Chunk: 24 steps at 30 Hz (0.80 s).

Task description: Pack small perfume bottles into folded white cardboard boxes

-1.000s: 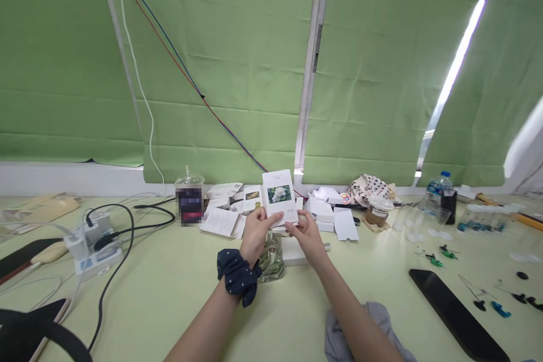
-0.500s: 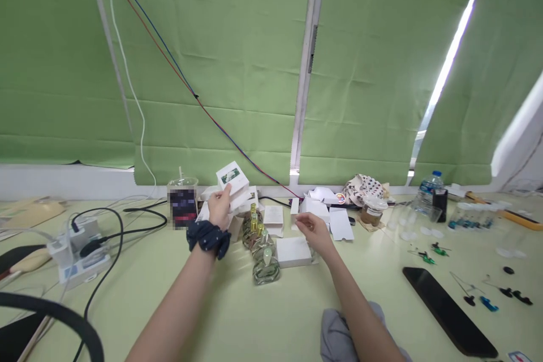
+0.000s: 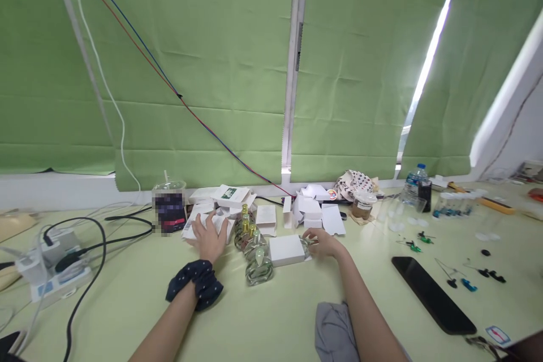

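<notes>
My left hand (image 3: 211, 240) lies with fingers spread over a white printed box (image 3: 190, 231) at the front of a pile of white cartons. A white box with a green picture (image 3: 230, 194) rests on that pile, just beyond the fingers. My right hand (image 3: 326, 244) has its fingertips closed around a small clear glass bottle (image 3: 306, 241), partly hidden by them. Left of it lies a plain white box (image 3: 287, 250). Between my hands stands a row of glass perfume bottles (image 3: 259, 270), some with yellow-gold tops.
Opened white cartons (image 3: 311, 209) are heaped at the back. A plastic drink cup (image 3: 169, 185) stands at left, beside a power strip (image 3: 63, 283) with black cables. At right lie a black phone (image 3: 432, 294), a water bottle (image 3: 413, 184) and a lidded jar (image 3: 363, 205).
My left hand has put the green-picture box down on the pile and come down onto the printed box. My right hand has moved from an upright carton down to the small glass bottle.
</notes>
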Available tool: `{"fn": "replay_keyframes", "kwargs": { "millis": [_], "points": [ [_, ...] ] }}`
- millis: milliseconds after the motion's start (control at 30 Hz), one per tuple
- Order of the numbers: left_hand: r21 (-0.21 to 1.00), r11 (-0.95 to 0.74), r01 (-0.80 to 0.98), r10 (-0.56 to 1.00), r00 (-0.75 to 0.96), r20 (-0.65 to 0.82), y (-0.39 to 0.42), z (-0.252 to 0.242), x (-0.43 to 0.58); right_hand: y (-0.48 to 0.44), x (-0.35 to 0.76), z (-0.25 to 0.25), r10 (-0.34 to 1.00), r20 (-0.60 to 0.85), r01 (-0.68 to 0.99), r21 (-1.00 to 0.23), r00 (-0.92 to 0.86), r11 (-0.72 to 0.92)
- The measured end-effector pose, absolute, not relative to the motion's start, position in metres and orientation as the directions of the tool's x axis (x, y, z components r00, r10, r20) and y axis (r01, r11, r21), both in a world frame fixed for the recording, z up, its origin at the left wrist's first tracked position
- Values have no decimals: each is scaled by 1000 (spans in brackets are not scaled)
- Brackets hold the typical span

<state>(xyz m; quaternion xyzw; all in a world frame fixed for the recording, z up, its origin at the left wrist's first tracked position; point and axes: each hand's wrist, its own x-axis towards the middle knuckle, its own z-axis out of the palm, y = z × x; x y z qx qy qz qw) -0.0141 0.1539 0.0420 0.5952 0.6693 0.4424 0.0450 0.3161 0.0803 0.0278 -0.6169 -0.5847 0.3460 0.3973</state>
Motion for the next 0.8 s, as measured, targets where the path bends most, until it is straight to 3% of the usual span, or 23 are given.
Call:
{"fn": "replay_keyframes", "kwargs": {
  "millis": [233,300,367,467,533,600,667,800],
  "points": [
    [636,-240,733,772,-252,583,136,58,-4,86,328,18,995,-99,582,-809,-7,-76],
    [578,-324,749,755,-163,635,125,76,8,86,330,20,991,-129,622,-778,-22,-87],
    [477,-481,736,745,56,664,109,93,26,84,329,23,991,-130,619,-780,-16,-92],
    [438,-717,543,697,538,474,78,103,65,80,324,28,992,-128,498,-859,19,-120],
    [503,-689,522,696,670,258,57,94,93,79,321,32,989,-140,421,-896,43,-145],
    [513,-644,567,689,722,66,40,75,120,77,322,36,988,-135,411,-899,76,-154],
    [455,-594,663,737,676,-23,30,52,140,74,325,43,986,-111,427,-891,123,-154],
    [439,-588,679,786,608,111,32,19,160,63,334,62,982,-74,497,-854,173,-152]
  ]
}}
